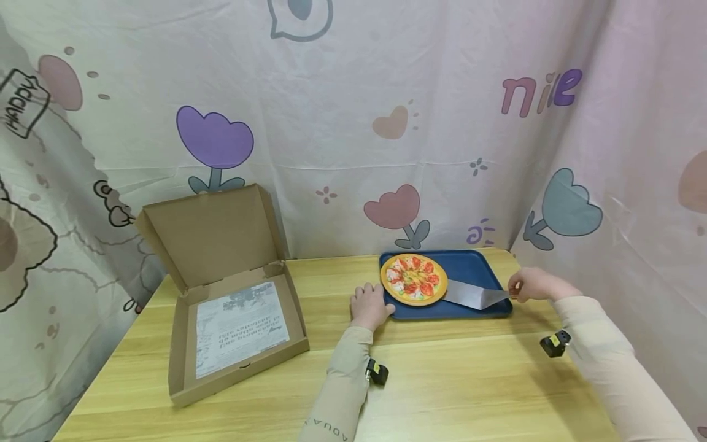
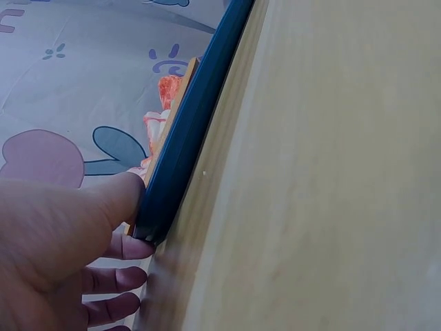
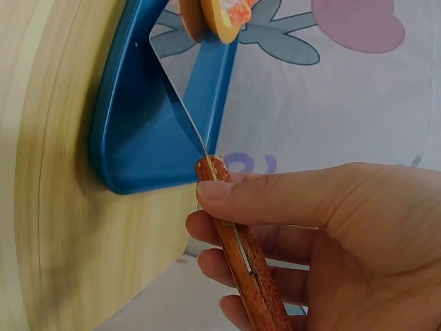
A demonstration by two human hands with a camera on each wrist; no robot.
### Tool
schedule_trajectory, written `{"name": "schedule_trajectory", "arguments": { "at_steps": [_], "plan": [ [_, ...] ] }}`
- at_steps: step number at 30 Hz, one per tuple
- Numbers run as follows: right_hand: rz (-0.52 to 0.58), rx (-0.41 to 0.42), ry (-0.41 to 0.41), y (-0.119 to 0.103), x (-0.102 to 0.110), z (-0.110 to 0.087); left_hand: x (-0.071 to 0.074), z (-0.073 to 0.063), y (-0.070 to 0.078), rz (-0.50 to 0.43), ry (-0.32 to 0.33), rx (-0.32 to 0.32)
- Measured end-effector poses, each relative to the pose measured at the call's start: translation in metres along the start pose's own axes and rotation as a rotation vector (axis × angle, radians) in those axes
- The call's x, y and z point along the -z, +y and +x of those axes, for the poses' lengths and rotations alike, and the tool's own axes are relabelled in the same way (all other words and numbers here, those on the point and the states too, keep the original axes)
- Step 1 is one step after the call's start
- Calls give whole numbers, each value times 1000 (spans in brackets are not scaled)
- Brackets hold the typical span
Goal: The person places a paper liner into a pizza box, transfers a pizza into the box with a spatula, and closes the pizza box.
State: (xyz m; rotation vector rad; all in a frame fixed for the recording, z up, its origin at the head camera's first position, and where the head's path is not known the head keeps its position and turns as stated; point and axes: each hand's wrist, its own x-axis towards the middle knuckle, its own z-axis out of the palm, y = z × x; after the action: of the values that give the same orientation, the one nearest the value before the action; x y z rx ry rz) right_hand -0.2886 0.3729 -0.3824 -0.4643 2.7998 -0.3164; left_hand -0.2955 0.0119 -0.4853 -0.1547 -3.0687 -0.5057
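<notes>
A toy pizza (image 1: 414,279) with red and white toppings lies on the left part of a blue tray (image 1: 466,267). My left hand (image 1: 369,307) pinches the tray's near left corner; in the left wrist view the thumb is over the rim (image 2: 189,131) and the index finger at its underside. In my right hand (image 1: 540,285) is a spatula (image 1: 469,294), gripped by its reddish wooden handle (image 3: 238,255). Its shiny metal blade slants down over the tray, with its front edge right at the pizza's right side. The pizza's reflection shows on the blade.
An open cardboard pizza box (image 1: 179,344) stands on the left of the wooden table (image 1: 442,380), lid raised at the back, a printed paper sheet (image 1: 243,328) on its bottom. Behind the table hangs a patterned curtain (image 1: 331,123), which also runs along both sides.
</notes>
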Motion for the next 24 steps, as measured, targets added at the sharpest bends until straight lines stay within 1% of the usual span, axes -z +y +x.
{"name": "schedule_trajectory", "arguments": {
  "at_steps": [5,8,15,24],
  "plan": [
    [-26,-16,14,-2,-3,6,0,-1,0,-10,2,-7],
    [-21,-34,12,-4,-5,10,0,-1,0,-12,2,-10],
    [-18,-28,24,-7,-10,18,1,-1,0,-13,7,-13],
    [34,-31,32,-13,-15,24,0,-1,-1,-22,9,-10]
  ]
}}
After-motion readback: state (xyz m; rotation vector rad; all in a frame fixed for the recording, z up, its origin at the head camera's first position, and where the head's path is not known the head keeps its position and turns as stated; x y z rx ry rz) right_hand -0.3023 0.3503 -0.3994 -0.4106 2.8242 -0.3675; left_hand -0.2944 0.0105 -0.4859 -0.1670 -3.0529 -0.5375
